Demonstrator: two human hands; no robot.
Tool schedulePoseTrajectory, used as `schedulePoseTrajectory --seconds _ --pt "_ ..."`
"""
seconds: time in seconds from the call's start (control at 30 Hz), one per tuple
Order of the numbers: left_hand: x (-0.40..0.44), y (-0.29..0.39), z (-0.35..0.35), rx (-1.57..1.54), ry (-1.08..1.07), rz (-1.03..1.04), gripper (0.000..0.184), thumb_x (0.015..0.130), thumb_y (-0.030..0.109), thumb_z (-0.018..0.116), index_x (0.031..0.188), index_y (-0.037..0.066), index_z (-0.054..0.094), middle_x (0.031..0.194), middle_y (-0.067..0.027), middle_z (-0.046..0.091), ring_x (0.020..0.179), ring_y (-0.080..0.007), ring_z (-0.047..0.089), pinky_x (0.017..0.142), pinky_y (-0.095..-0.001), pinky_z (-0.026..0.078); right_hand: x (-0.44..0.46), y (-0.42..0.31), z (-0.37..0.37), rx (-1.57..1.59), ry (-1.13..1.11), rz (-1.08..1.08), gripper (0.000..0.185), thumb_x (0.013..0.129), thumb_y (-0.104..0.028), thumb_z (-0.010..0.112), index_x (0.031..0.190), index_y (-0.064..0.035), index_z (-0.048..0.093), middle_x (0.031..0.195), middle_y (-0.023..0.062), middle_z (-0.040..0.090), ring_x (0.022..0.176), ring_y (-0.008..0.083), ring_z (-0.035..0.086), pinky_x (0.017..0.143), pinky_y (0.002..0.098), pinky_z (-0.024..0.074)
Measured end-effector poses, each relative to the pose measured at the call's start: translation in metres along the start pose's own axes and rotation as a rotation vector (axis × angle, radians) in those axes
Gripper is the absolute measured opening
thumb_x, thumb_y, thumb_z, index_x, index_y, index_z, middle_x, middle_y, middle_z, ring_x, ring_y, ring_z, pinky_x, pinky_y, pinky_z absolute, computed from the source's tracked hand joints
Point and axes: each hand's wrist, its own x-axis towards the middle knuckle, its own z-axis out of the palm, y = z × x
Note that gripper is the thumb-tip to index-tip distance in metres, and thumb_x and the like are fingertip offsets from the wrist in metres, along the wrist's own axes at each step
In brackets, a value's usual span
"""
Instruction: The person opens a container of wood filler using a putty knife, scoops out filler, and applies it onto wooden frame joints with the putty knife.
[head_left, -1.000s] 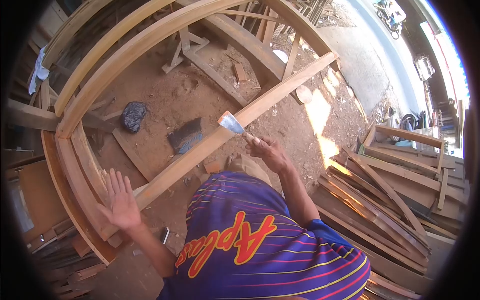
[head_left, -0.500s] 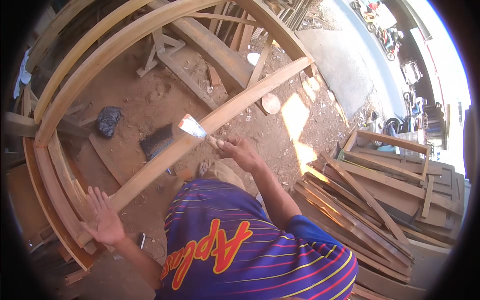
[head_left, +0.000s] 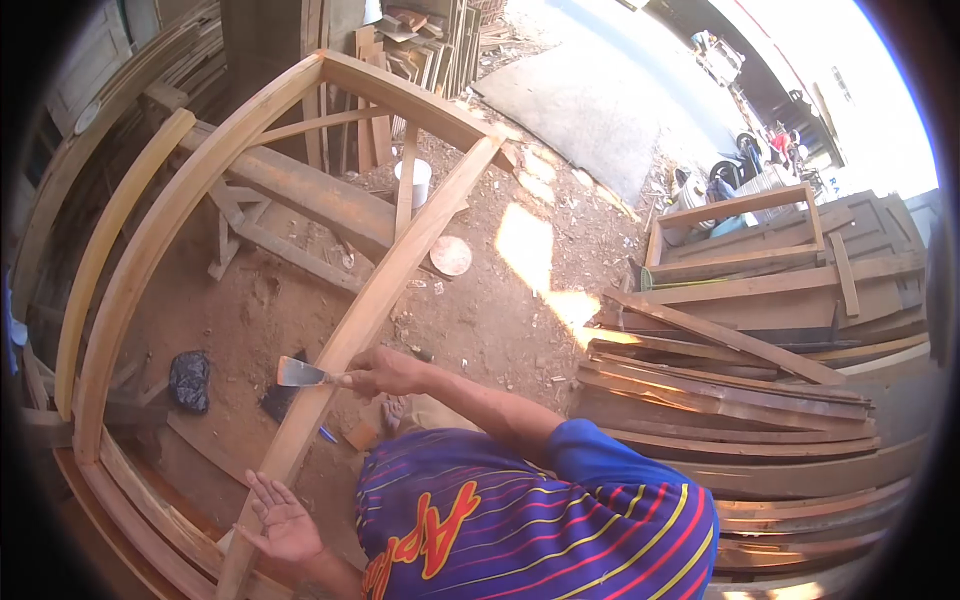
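A putty knife (head_left: 299, 373) with a wide metal blade and an orange-brown mark at its edge is gripped by its handle in my right hand (head_left: 388, 372). Its blade lies across, or just above, the near wooden rail (head_left: 385, 278) of a large frame with a curved far side; contact is unclear. My left hand (head_left: 283, 522) is open, palm up with fingers apart, beside the lower part of that rail. Whether it touches the wood I cannot tell. The curved frame piece (head_left: 140, 250) runs along the far left.
Under the frame stands a wooden trestle beam (head_left: 300, 185). A black plastic bag (head_left: 190, 381), a white bucket (head_left: 416, 184) and a round lid (head_left: 451, 256) are on the dirt floor. Stacked boards (head_left: 740, 400) lie to my right, with a pale slab (head_left: 580, 100) farther off.
The camera view has turned, shifting the whole scene. In the picture, my right hand and the putty knife are lower and farther left; my left hand is lower and farther right, still open.
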Motion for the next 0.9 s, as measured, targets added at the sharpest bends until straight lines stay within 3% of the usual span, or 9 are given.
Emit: schedulePoseTrajectory --seconds 0.07,0.13,0.23,0.37,0.43,0.57,0.73,0.9 --pt "0.015 -0.012 0.001 -0.032 -0.129 -0.089 0.076 0.107 0.057 0.042 0.139 -0.01 0.057 0.172 -0.0202 0.017 0.154 -0.0346 0.031 0.128 -0.0455 0.028 -0.008 -0.006 0.002 -0.074 0.043 -0.014 0.042 0.103 -0.038 0.064 0.111 0.0023 0.071 0.085 0.0105 0.072 0.078 0.018 0.071 0.069 0.036 0.0566" --pt "0.021 -0.018 0.003 -0.006 0.094 -0.134 0.078 0.107 0.061 0.04 0.131 -0.01 0.064 0.17 -0.0221 0.023 0.152 -0.035 0.034 0.127 -0.0452 0.028 -0.012 -0.006 0.006 -0.072 0.065 0.035 0.042 0.104 -0.038 0.064 0.111 0.0028 0.071 0.085 0.0107 0.072 0.079 0.0175 0.072 0.069 0.0353 0.0572" --pt "0.027 -0.019 0.008 -0.043 0.043 -0.2 0.08 0.107 0.062 0.037 0.122 -0.009 0.07 0.168 -0.0237 0.028 0.151 -0.0352 0.037 0.126 -0.0453 0.03 -0.008 0.001 0.011 -0.108 0.092 0.024 0.044 0.103 -0.039 0.063 0.109 0.0039 0.071 0.085 0.011 0.073 0.077 0.0179 0.072 0.069 0.035 0.0572" --pt "0.016 -0.005 0.01 -0.019 -0.025 -0.181 0.08 0.107 0.063 0.034 0.124 -0.007 0.07 0.165 -0.0245 0.034 0.15 -0.0351 0.039 0.125 -0.0456 0.032 -0.025 -0.008 0.016 -0.026 0.052 -0.011 0.052 0.103 -0.048 0.063 0.103 0.0026 0.07 0.085 0.0115 0.074 0.079 0.0184 0.072 0.071 0.0345 0.0562" --pt "0.002 0.003 0.011 -0.016 -0.007 -0.159 0.08 0.107 0.063 0.034 0.125 -0.006 0.07 0.164 -0.0243 0.035 0.15 -0.035 0.039 0.125 -0.0457 0.033 -0.028 0.009 0.02 -0.028 0.1 -0.006 0.046 0.104 -0.041 0.062 0.099 0.0035 0.071 0.083 0.0114 0.073 0.076 0.0181 0.072 0.069 0.0349 0.0571" --pt "-0.04 0.022 -0.007 0.025 0.028 -0.124 0.079 0.107 0.062 0.033 0.129 -0.005 0.068 0.164 -0.0231 0.036 0.148 -0.0346 0.042 0.124 -0.0463 0.035 -0.031 0.006 0.041 -0.145 0.083 0.075 0.049 0.103 -0.044 0.061 0.095 0.003 0.07 0.081 0.0105 0.072 0.074 0.0184 0.071 0.068 0.0351 0.0561" --pt "-0.094 0.035 -0.009 0.066 0.171 -0.203 0.08 0.107 0.063 0.031 0.129 -0.004 0.069 0.163 -0.0237 0.038 0.147 -0.0349 0.044 0.122 -0.0472 0.037 -0.007 0.021 0.063 0.003 0.132 -0.042 0.051 0.103 -0.045 0.061 0.093 0.0044 0.069 0.078 0.0098 0.07 0.072 0.0174 0.07 0.067 0.0356 0.0549" --pt "-0.136 0.033 -0.001 0.13 0.213 -0.279 0.08 0.108 0.062 0.031 0.127 -0.005 0.069 0.157 -0.0264 0.046 0.141 -0.0368 0.051 0.117 -0.0493 0.043 0.001 0.031 0.077 0.115 0.282 -0.074 0.045 0.101 -0.037 0.066 0.104 0.0078 0.071 0.081 0.0089 0.069 0.077 0.0186 0.068 0.067 0.0337 0.0546"
